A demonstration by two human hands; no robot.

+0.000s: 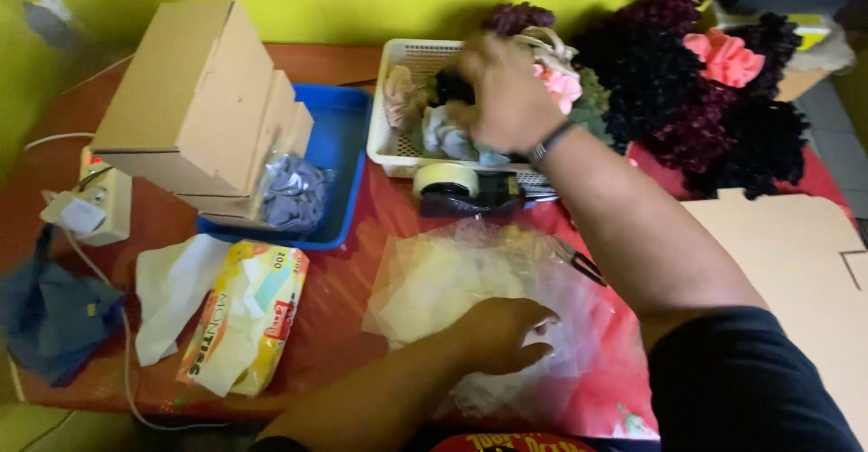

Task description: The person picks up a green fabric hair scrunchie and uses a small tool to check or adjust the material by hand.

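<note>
Left hand (497,334) flat, fingers spread, pressing stack of clear plastic bags (470,298) on red counter (339,294); grips nothing. Bags slick: stack may slide or fan out if palm lifts. Tape dispenser (466,188) just beyond. Right hand (502,90) reaches far into white basket (393,99), forearm stretched, fingers curled over scrunchies (448,131); hold unclear from blur. Sleeve may snag dispenser.

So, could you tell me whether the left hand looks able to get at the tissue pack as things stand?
Probably yes: the left hand rests on the clear plastic bags, and the tissue pack lies beside them on the table with nothing between.
</note>
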